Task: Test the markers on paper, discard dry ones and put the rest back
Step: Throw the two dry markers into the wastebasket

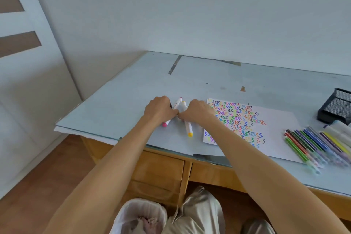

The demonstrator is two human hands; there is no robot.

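- Head view: big surface (117,100) w/ a glass top fills the middle, wall behind it, wood drawers below.
- The paper (275,119) lies on the surface, right of both hands. It's full of zigzag test lines in lots of colors, so prob. most of the testing is done.
- A bin (140,213) w/ a white bag sits on the floor, low down by the person's legs. Looks like the spot for dry ones.
- A black mesh holder (338,106) stands at the far right, well apart from the hands. I think good markers go back in there.
- A row of thin markers (311,144) lies side by side near the right edge, partly on the paper.
- Left hand (159,110) and right hand (199,110) are curled, knuckles up, thumbs touching in the middle.
- Two fat white markers lie right at the hands: the pink-capped marker (177,103) goes under the left hand, the yellow-capped marker (188,127) under the right.
- Both markers point away from the person and back, tilted a bit, ends sticking out past the hands.
- Can't tell if the hands really squeeze them or just rest on top.
- The bin is below and toward the person; the left hand is nearer to it.
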